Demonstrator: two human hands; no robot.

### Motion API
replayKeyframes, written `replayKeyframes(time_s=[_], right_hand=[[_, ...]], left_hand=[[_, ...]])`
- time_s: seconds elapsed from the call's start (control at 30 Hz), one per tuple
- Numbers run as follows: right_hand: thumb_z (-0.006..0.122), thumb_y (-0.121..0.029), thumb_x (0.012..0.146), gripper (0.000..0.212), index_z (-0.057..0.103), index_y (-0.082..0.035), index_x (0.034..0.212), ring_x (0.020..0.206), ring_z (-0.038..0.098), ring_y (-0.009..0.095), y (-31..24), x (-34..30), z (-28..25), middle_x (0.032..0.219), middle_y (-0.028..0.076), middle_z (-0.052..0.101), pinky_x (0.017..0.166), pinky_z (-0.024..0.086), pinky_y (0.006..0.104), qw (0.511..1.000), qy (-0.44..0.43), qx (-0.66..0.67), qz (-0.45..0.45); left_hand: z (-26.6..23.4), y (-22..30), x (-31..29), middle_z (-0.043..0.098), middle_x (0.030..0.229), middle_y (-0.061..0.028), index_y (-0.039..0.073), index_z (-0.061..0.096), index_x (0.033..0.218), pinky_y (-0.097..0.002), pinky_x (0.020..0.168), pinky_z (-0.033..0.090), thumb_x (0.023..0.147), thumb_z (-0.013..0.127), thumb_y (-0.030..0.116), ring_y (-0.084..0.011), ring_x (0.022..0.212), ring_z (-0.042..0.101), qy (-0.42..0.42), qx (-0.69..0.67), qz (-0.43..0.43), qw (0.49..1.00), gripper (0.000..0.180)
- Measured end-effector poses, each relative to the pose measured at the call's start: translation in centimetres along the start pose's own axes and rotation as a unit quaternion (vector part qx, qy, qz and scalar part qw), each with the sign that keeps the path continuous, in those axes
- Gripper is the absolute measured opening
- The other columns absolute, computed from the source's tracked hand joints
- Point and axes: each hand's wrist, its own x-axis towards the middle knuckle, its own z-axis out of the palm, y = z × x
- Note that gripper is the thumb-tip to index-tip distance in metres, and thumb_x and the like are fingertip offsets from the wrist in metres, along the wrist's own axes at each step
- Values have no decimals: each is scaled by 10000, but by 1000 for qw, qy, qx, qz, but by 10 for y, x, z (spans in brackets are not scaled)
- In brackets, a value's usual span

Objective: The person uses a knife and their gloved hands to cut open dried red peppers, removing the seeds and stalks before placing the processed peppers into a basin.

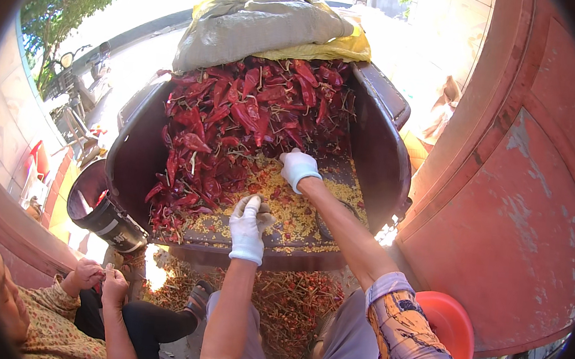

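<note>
A large dark maroon tub (383, 119) stands before me, heaped with dried red chili peppers (245, 111). Loose yellow seeds (291, 211) cover its near floor. My left hand (249, 225), in a white glove, is over the seeds near the tub's front edge. Its fingers are curled together; what they hold, if anything, is too small to make out. My right hand (298, 169), gloved in white too, reaches farther in to the near edge of the pepper heap. Its fingers are closed, and their tips are partly hidden.
Grey and yellow sacks (267, 24) lie over the tub's far end. A black bucket (110, 212) stands at its left, an orange-red basin (449, 323) by my right side. At lower left, a co-worker's hands (101, 279) meet. Stems and scraps (290, 309) litter the ground; a red door (504, 198) is right.
</note>
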Motion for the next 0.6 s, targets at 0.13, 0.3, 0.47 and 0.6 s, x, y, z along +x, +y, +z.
replayKeyframes(time_s=[0.13, 0.3, 0.47, 0.6], right_hand=[[620, -138, 800, 220, 657, -98, 1014, 903, 653, 391, 1, 4, 0, 1093, 224, 615, 764, 541, 467, 999, 23, -5, -37], [606, -160, 796, 174, 624, -63, 940, 854, 662, 363, 7, -16, -27, 883, 183, 682, 742, 522, 450, 991, 78, 105, -12], [652, -309, 785, 282, 692, -98, 968, 903, 664, 302, -19, -100, -86, 941, 154, 697, 805, 504, 404, 909, -294, 217, -202], [586, -377, 867, 291, 693, -123, 961, 901, 627, 348, -9, -44, -98, 945, 121, 676, 825, 488, 436, 953, 125, 200, -189]], left_hand=[[-5, 1, 4, 638, 770, -35, 50, 630, 1004, -274, 562, 568, 938, 605, 154, -108, 607, 606, -10, -9, -1, 1000, 126], [-3, 4, 1, 623, 772, -18, 70, 622, 990, -261, 562, 561, 946, 596, 182, -83, 588, 581, 8, -3, 7, 1000, 123], [-16, 13, 2, 617, 785, -3, 86, 621, 1001, -258, 599, 552, 949, 584, 189, -74, 620, 577, 56, -39, 32, 997, 121], [-9, 14, -1, 620, 798, -8, 84, 620, 1012, -272, 614, 547, 950, 580, 175, -77, 623, 572, 30, -37, 22, 999, 117]])
